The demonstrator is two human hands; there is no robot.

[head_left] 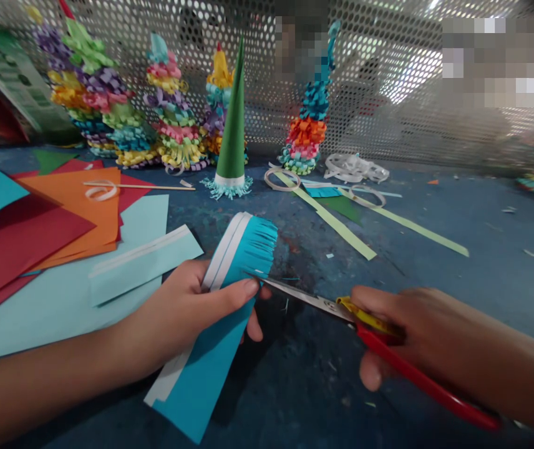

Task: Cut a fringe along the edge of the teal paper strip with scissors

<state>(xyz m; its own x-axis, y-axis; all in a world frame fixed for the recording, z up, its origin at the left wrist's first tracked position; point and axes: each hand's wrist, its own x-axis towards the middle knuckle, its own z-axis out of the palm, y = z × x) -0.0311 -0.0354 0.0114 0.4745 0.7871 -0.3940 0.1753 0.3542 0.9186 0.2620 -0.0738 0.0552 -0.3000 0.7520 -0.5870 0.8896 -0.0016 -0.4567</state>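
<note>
My left hand grips a folded strip of blue paper with a white band along it. The strip's upper edge is cut into a fine fringe. My right hand is shut on a pair of scissors with red and yellow handles. Their steel blades point left, and the tips reach the blue paper just beyond my left thumb. Part of the handles is hidden by my fingers.
Sheets of red, orange and pale blue paper lie at left on a worn blue tabletop. Light green strips, paper curls, a green paper cone and fringed paper trees stand before a perforated metal screen.
</note>
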